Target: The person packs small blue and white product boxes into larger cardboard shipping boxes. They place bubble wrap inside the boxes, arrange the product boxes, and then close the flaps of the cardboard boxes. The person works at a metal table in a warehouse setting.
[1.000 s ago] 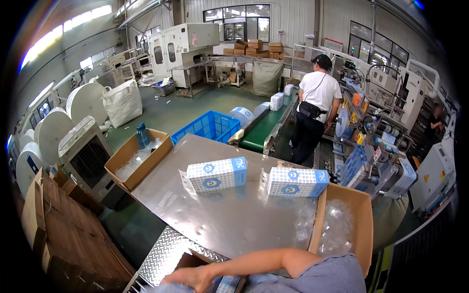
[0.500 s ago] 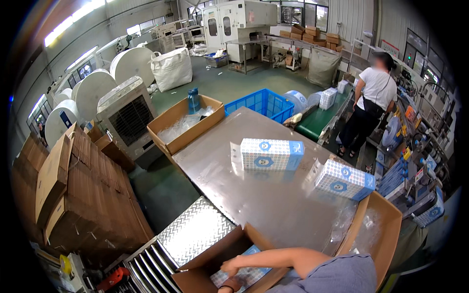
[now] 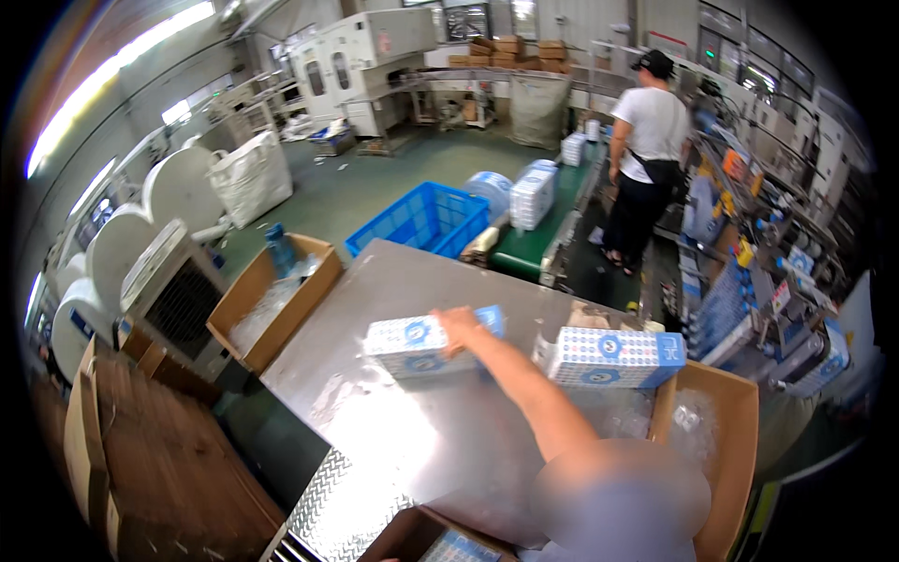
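My right hand (image 3: 457, 330) reaches across the metal table (image 3: 328, 351) and is closed over a long white pack with blue pattern (image 3: 405, 343), near its blue end. The pack lies on the tabletop, and its clear wrapping sticks out at one end. A similar blue-and-white pack (image 3: 609, 358) lies to the right, close to the table's right edge. In front of me at the lower edge is an open cardboard box (image 3: 405, 532), with a patterned blue-and-white pack (image 3: 461, 547) partly visible inside. My left hand is out of view.
A cardboard tray with clear plastic and a blue bottle (image 3: 279, 251) sits at left; another carton (image 3: 729, 468) holds plastic at right. Beyond are a blue crate (image 3: 426, 217) and a green conveyor (image 3: 524, 251) carrying packs. A person (image 3: 646, 131) stands beside it. Flattened cartons (image 3: 178, 459) rise at left.
My right hand has moved out of the cardboard box and onto the farther pack on the table. My left hand has left the view. The view has turned toward the right.
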